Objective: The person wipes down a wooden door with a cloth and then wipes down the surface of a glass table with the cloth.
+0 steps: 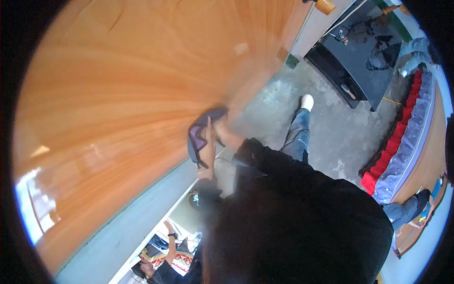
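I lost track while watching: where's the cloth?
In the head view, the cloth is just left of centre, at the left hand and right hand, against the wood panel.

Glossy brown wooden surface (pixel 142 85), grey-and-purple cloth (pixel 196 135) against it, grey floor (pixel 331 137) under black table (pixel 347 57)

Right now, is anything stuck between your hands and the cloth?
Nothing I can see: my left hand and right hand both touch the cloth. I can't see underneath it, where it meets the wood.
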`<move>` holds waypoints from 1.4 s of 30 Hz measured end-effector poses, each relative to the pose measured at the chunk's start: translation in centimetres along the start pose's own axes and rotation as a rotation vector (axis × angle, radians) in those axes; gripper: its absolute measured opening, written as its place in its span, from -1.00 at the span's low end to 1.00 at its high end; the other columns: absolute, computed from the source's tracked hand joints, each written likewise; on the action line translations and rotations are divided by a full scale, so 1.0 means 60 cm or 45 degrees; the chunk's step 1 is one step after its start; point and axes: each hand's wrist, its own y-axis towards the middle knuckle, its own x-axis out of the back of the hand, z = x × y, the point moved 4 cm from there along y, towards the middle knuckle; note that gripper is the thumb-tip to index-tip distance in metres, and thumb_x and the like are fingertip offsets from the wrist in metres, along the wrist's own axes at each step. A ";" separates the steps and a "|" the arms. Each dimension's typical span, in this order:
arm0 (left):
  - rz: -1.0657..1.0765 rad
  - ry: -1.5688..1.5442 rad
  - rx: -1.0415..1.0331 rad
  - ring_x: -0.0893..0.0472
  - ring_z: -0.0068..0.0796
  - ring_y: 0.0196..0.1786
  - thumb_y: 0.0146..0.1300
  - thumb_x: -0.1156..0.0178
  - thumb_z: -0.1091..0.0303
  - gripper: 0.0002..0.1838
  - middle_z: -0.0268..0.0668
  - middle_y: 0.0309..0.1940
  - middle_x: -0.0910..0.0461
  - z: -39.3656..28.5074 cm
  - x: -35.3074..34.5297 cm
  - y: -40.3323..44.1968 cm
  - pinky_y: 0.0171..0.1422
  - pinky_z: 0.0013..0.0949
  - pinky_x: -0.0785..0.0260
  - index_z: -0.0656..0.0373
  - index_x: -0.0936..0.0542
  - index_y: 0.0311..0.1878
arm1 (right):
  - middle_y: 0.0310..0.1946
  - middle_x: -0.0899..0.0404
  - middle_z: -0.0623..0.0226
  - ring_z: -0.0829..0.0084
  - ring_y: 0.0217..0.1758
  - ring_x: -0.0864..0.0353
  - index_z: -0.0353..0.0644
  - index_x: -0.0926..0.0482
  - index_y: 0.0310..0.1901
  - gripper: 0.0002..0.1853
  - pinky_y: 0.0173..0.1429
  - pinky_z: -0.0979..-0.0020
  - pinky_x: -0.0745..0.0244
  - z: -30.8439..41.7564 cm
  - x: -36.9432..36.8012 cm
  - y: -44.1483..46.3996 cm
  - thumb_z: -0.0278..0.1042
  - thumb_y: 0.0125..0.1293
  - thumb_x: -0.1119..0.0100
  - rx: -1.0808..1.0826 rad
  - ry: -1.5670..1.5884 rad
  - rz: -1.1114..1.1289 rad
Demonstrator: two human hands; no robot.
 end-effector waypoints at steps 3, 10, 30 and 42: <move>0.116 0.075 0.101 -0.46 -0.01 0.00 0.10 -0.11 0.57 -0.30 -0.10 -0.14 -0.52 0.026 0.037 -0.072 0.19 -0.03 -0.27 0.16 -0.31 0.40 | -0.24 -0.48 0.33 0.38 -0.19 -0.45 -0.22 -0.44 0.04 -0.70 -0.07 0.34 -0.46 0.080 -0.095 -0.089 -0.21 0.43 0.08 -0.095 -0.094 0.061; 0.185 0.136 0.225 -0.28 0.15 0.31 0.21 -0.11 0.43 -0.26 0.00 0.14 -0.38 -0.042 -0.005 -0.056 0.42 0.02 -0.10 0.20 -0.13 0.47 | -0.04 -0.42 0.24 0.32 -0.02 -0.46 -0.31 -0.31 0.13 -0.67 0.18 0.39 -0.39 0.101 0.004 -0.075 -0.43 0.37 0.06 -0.073 0.022 -0.034; 0.256 -0.098 -0.337 -0.45 -0.30 0.27 0.12 -0.08 0.46 -0.29 -0.15 0.19 -0.48 -0.306 -0.331 0.415 0.30 -0.30 -0.30 0.21 -0.25 0.42 | 0.22 -0.41 -0.09 0.11 0.32 -0.39 -0.39 -0.23 0.34 -0.40 0.33 0.27 -0.30 0.459 0.717 0.329 -0.44 0.26 -0.06 0.484 -0.839 -0.703; 0.370 0.050 0.469 -0.27 0.06 0.38 -0.01 -0.11 0.61 -0.18 0.14 0.29 -0.31 -0.016 -0.131 -0.101 0.49 -0.08 -0.07 0.31 -0.16 0.43 | -0.39 -0.38 0.36 0.37 -0.27 -0.47 -0.17 -0.36 -0.03 -0.74 -0.21 0.30 -0.53 -0.031 0.275 0.146 -0.33 0.28 -0.06 -0.329 -0.100 -0.308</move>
